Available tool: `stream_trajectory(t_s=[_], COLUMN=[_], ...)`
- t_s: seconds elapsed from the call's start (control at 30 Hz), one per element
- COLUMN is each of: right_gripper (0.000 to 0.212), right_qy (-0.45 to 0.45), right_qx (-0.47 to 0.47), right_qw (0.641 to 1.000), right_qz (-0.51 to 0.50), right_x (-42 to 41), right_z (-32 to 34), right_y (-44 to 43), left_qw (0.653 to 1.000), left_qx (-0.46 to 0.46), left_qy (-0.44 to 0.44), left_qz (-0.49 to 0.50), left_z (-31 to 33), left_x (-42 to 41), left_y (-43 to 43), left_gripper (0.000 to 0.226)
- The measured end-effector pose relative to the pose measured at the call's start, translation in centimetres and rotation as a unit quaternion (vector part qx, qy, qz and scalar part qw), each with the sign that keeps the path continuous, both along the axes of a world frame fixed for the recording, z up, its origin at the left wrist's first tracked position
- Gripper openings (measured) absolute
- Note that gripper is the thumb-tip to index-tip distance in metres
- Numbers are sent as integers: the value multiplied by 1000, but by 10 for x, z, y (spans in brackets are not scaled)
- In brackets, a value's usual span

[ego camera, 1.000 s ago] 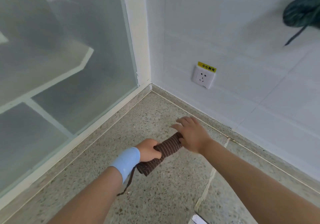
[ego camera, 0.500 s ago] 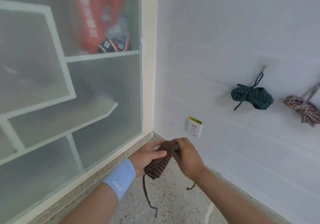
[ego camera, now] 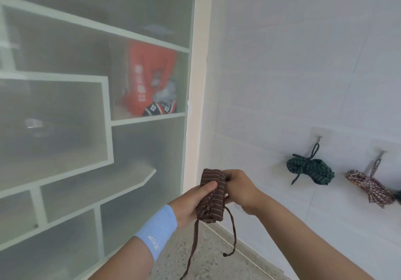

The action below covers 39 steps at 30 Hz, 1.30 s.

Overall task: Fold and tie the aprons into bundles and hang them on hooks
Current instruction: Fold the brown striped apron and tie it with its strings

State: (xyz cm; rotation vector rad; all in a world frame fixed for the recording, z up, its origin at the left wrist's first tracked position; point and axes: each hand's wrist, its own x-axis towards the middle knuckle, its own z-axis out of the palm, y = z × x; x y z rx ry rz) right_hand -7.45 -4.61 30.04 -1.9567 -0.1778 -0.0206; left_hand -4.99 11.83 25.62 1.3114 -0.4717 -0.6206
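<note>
At far left stands a cabinet (ego camera: 108, 97) with frosted glass doors, its pale shelves showing through as blurred shapes. Behind the glass, on a middle shelf, sits a red bag (ego camera: 143, 80) with some darker patterned cloth at its foot; the details are too hazy to tell.

Your left forearm rises from the bottom edge, wearing a light blue wristband (ego camera: 158, 230). Your left hand (ego camera: 192, 202) grips the apron (ego camera: 213, 193), a brown roll with thin pale stripes. The thumb lies across the front of the roll and the fingers are curled behind it. The roll is held nearly upright in the air, in the middle of the view, in front of the corner where the cabinet meets the white tiled wall.

Two dark brown ties (ego camera: 232, 232) hang from the roll's lower end. One drops long and straight toward the bottom edge. The other loops out to the right and ends in a small knot above the speckled tabletop (ego camera: 201, 262).

Your right hand (ego camera: 240, 189) meets the roll from the right, its fingers clenched round the upper part, touching the left hand's side of the cloth.

Further right, on the wall, a green bundle (ego camera: 310, 169) with thin pale stripes hangs by its tie from a hook (ego camera: 319, 138). Just beside it, apart from it, a red and white bundle (ego camera: 368, 187) hangs from a second hook (ego camera: 380, 153). Both bundles rest against the wall tiles, well apart from your hands.
</note>
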Motion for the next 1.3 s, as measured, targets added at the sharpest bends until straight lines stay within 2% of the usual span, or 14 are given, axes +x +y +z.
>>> stream_trajectory(t_s=[0.07,0.17,0.23,0.33,0.43,0.6,0.73,0.77,0.83,0.9,0.97,1.1,1.13,1.3], right_gripper=[26,37,38,31,27,34,61,64,48,27,19,27,28,26], right_qy=[32,114,101,69,51,5,115,134,132,85,-2,-144,-170,-221], right_qx=[44,186,178,176,171,161,167,150,77,-122,-339,-572,-599,-647], right_qw=[998,973,976,982,984,985,979,979,988,989,940,808,782,727], right_qz=[12,77,78,16,-31,-65,13,31,23,-20,-31,13,24,58], right_x=[0,-4,-5,-2,2,3,-1,-2,-4,-4,-3,-19,-23,-30], right_z=[14,25,28,32,38,31,22,20,22,31,38,46,49,66], right_y=[1,-1,1,5,5,13,11,8,3,1,0,5,4,4], left_qw=[1000,998,997,996,996,988,986,985,983,977,949,889,875,821], left_qx=[-2,19,30,36,56,104,101,106,119,149,245,379,401,454], left_qy=[-10,-29,-43,-56,-67,-94,-95,-97,-96,-112,-169,-227,-242,-333], left_qz=[13,45,51,66,33,64,92,92,101,107,101,118,120,92], left_z=[8,20,26,31,33,49,61,63,66,67,67,59,58,55], left_x=[7,18,22,25,26,33,38,41,44,45,42,41,43,36], left_y=[3,8,10,10,9,14,24,26,30,33,31,27,27,14], left_gripper=[74,73,75,84,84,88,83,86,87,91,92,87,83,37])
